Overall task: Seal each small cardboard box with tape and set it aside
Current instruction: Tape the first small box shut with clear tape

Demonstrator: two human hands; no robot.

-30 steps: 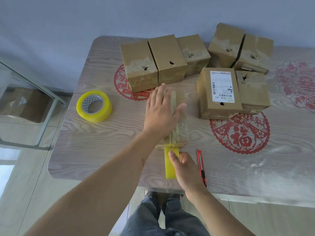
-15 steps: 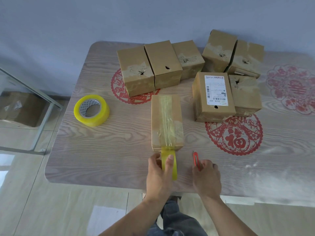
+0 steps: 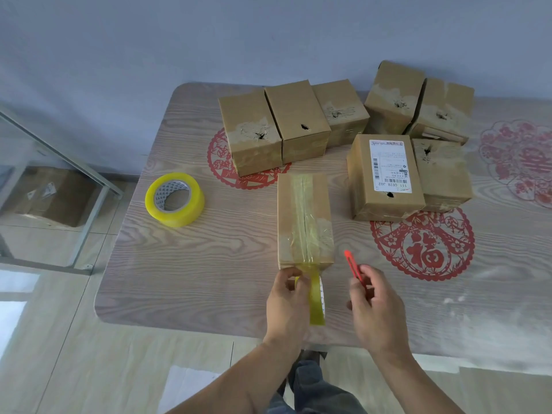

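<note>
Box taped down its seam, roll and cutter in hand

Box (image 3: 304, 219) lies on the table (image 3: 209, 264) near the front edge, its long side running away from the person. It is plain brown cardboard. A strip of clear yellowish tape (image 3: 302, 204) runs the length of its top over the centre seam, and the film wrinkles and shines toward the near end, where a paler scuffed patch shows on either side. The tape folds over the near edge and runs on, uncut, to a thin yellow roll (image 3: 316, 300) standing on edge just in front of the box.

The left hand (image 3: 286, 306) grips that roll, fingers curled around it, thumb up by the box's near face. The right hand (image 3: 376, 306) pinches a red cutter (image 3: 352, 265), its tip pointing toward the box's near right corner without touching it.

A thick yellow roll (image 3: 174, 199) lies flat to the left, well apart from the box. Behind stand three boxes (image 3: 292, 124) in a row, touching, with four more (image 3: 418, 144) to the right; one carries a white label (image 3: 389, 165). Red paper-cuts (image 3: 422, 243) decorate the tabletop.
</note>
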